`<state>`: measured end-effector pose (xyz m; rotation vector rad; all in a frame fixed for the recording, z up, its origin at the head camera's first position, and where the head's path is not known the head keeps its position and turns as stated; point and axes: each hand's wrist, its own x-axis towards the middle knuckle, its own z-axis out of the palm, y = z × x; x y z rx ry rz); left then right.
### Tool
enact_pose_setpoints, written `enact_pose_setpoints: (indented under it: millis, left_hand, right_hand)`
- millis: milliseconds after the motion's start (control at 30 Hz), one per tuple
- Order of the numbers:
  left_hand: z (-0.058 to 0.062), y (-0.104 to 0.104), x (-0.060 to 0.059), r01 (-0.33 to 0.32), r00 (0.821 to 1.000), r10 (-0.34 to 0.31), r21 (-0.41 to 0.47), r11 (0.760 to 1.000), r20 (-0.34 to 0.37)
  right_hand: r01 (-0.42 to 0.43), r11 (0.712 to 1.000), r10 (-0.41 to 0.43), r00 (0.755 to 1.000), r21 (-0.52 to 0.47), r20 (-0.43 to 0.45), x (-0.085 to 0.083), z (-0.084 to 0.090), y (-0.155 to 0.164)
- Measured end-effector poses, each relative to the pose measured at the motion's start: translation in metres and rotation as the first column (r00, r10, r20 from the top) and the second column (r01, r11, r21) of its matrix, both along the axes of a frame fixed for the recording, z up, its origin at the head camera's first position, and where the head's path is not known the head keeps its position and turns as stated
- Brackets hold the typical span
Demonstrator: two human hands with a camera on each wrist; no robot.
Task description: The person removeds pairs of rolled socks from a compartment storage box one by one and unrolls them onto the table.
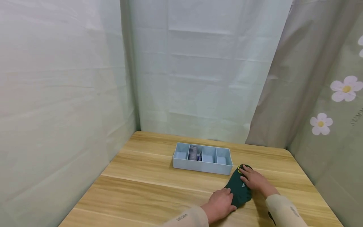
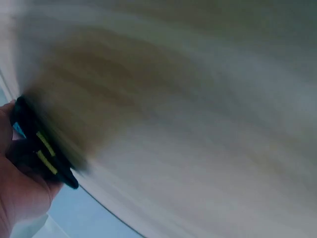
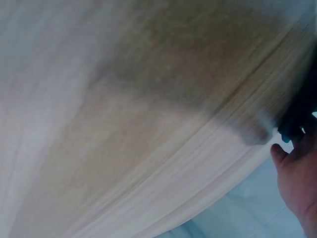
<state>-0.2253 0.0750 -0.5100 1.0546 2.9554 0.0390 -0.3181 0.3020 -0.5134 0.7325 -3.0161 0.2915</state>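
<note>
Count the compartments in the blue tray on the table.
4, side by side in the blue tray. The far-left one looks bare, the second from the left holds small items, and the two on the right look bare, though the near wall may hide something.

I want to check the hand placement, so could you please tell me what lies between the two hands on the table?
In the head view, the dark green sock lies between the left hand and the right hand; both rest on it.
</note>
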Motion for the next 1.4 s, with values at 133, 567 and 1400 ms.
enact_pose_setpoints:
  millis: [133,567,1400]
  left_hand:
    - [-0.003,-0.005,-0.005,0.007,0.998,-0.007,0.015,1.000,0.057]
    - [0.005,-0.038,-0.019,0.155,0.985,-0.153,-0.016,0.988,0.080]
    - [0.003,-0.087,-0.046,0.095,0.994,-0.096,0.019,0.995,0.046]
  right_hand:
    - [0.039,0.999,-0.037,0.998,-0.037,0.057,0.002,0.002,0.007]
    - [0.120,0.991,-0.116,0.990,-0.050,0.076,0.017,-0.002,0.018]
    - [0.141,0.989,-0.143,0.989,-0.039,-0.048,0.063,-0.011,0.033]
